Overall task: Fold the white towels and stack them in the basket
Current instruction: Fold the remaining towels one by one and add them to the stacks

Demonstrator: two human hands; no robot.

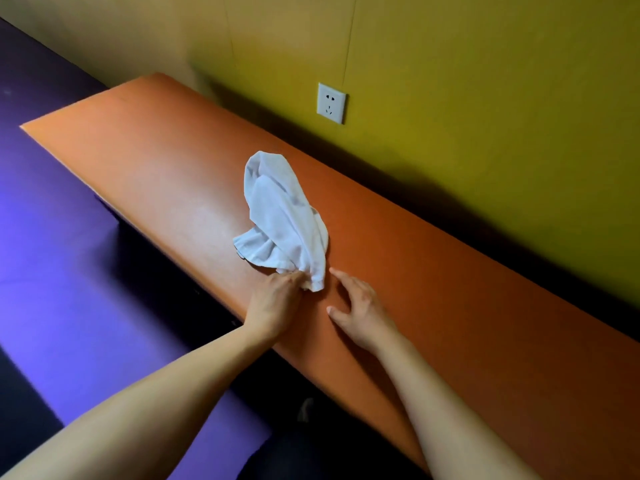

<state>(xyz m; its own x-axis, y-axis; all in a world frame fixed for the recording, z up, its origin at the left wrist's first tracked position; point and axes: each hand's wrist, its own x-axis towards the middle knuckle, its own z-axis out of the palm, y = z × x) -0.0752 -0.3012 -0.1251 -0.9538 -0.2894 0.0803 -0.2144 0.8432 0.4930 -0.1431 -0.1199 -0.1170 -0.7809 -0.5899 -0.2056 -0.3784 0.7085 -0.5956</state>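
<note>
One crumpled white towel (282, 216) lies bunched on the long orange table (145, 168), stretching away from me. My left hand (275, 301) pinches the towel's near corner with curled fingers. Just to the right, my right hand (356, 308) hovers flat over the tabletop with spread fingers, a little apart from the towel's near end. No basket shows in the head view.
The table runs along a yellow-green wall (485, 81) with a white power socket (331, 102) above the far edge. Purple floor (52, 271) lies left of the table. A dark shape sits low under the table's near edge.
</note>
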